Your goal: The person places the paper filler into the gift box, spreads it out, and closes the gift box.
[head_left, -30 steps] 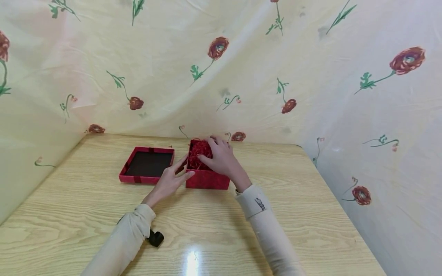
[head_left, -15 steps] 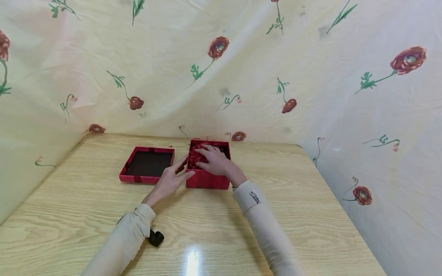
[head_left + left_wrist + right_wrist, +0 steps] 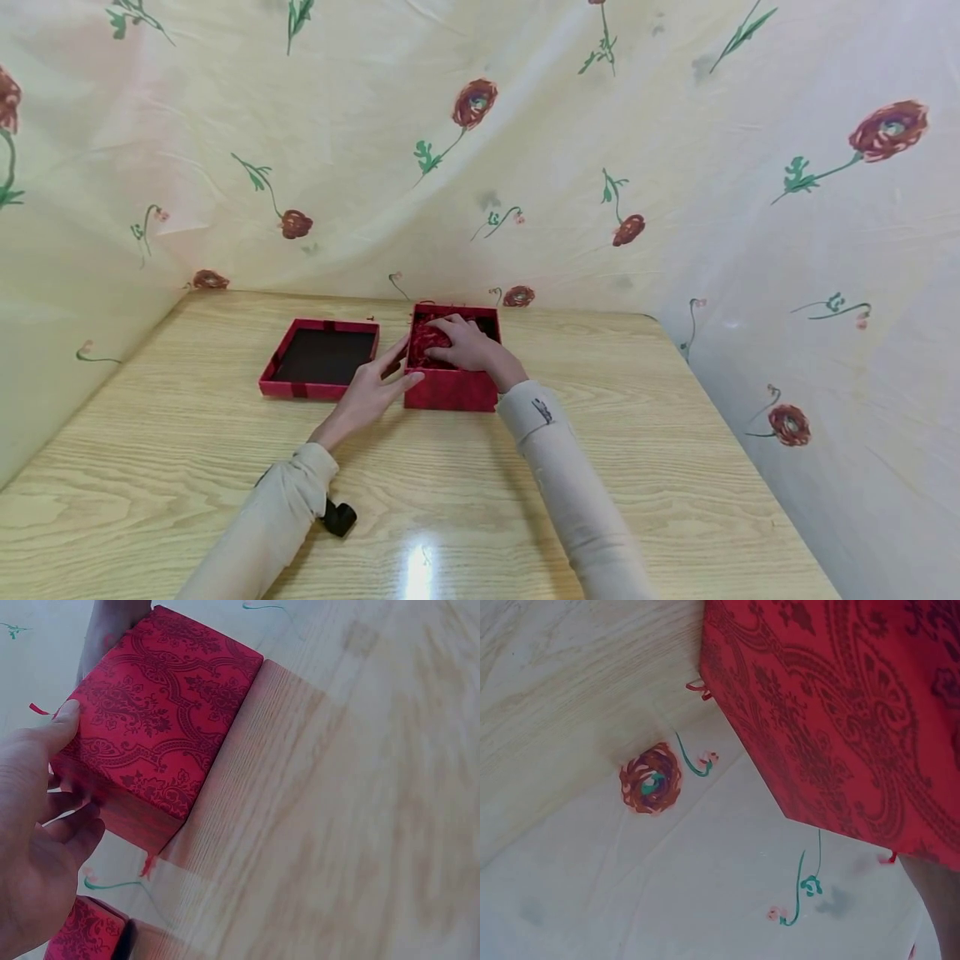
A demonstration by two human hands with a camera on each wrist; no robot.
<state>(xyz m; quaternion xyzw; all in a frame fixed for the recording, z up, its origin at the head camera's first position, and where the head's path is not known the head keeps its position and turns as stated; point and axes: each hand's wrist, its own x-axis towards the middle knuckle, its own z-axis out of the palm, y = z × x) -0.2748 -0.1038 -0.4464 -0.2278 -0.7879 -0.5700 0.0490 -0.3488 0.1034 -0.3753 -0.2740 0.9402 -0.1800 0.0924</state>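
Note:
A red patterned gift box [image 3: 450, 390] stands uncovered near the back of the table. Red shredded paper [image 3: 426, 342] fills its left part, while the right part looks dark inside. My left hand [image 3: 365, 396] steadies the box at its front left corner. In the left wrist view its thumb lies on the front face and its bent fingers rest along the left side. My right hand [image 3: 468, 346] reaches in over the front edge, with thumb and fingers around the shredded paper; the fingertips are partly hidden. The right wrist view shows mostly the box's outer wall [image 3: 840, 712].
The box lid [image 3: 322, 354] lies inside up, left of the box, its inside black. A small black object [image 3: 339, 519] lies beside the left sleeve. Red paper bits [image 3: 371, 318] lie near the box. A flowered cloth [image 3: 360, 150] hangs behind the table.
My right hand has come from the box's back right, toward the front and lower into it, uncovering the dark right part. The left hand, box and lid have stayed put.

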